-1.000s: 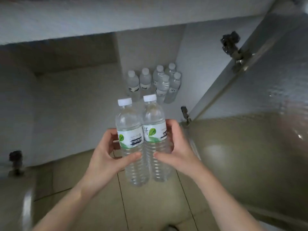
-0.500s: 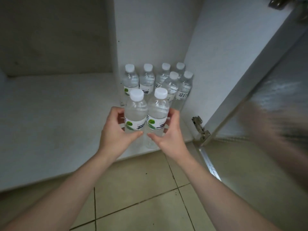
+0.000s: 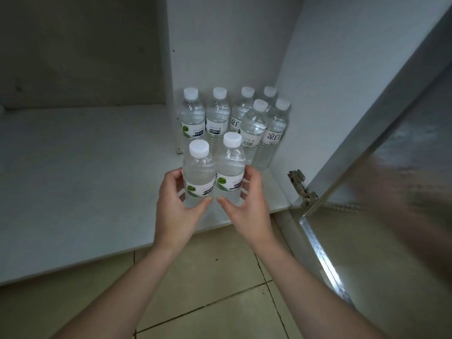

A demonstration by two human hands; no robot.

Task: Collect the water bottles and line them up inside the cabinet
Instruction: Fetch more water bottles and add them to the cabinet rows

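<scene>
Two hands, left hand [image 3: 175, 211] and right hand [image 3: 247, 209], clasp two upright clear bottles [image 3: 214, 172], white-capped, green-leaf labels, touching side by side between the fingers [image 3: 252, 178], apparently resting on the cabinet shelf [image 3: 85, 179]. Six stored bottles [image 3: 234, 118] stand just behind.

You can read the characters 凉白 on the white label of the right front bottle [image 3: 276, 128] standing in the cabinet, and the same two characters on the label of the bottle behind it to the left [image 3: 238, 118]. The bottle between them [image 3: 253, 123] shows a barcode whose digits are too small to read. The green-leaf labels on the other bottles carry print too fine to make out
</scene>
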